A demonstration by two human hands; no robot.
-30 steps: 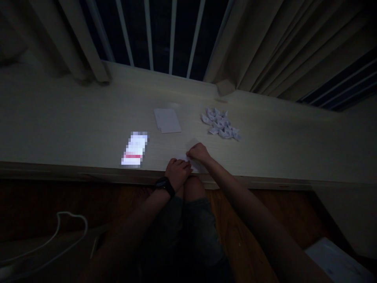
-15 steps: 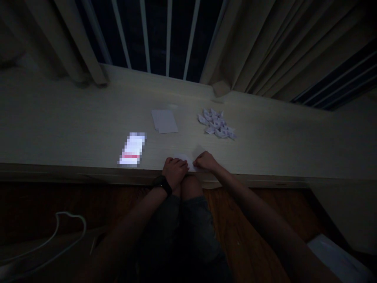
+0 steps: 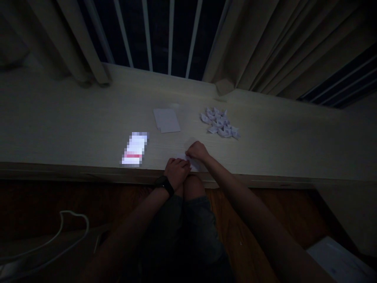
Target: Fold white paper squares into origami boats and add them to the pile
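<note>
A small piece of white paper (image 3: 194, 165) lies at the front edge of the pale ledge, partly hidden under my hands. My left hand (image 3: 177, 173), with a dark watch at the wrist, holds the paper down with bent fingers close together. Just beyond it, my right hand (image 3: 198, 151) is closed, its fingertips pinching or pressing the paper's far side. Farther back on the right sits a cluster of several folded paper boats (image 3: 219, 122). A stack of white paper sheets (image 3: 167, 120) lies left of them.
A lit phone (image 3: 134, 149), its screen blurred, lies left of my hands on the ledge (image 3: 73, 133). Behind are a barred window and beige curtains (image 3: 253, 51). Below the ledge are my knees, a wooden floor and a white cable (image 3: 73, 214).
My right hand has moved up and left along the paper, closer to my left hand. The left hand stays at the paper. The whole view has shifted slightly.
</note>
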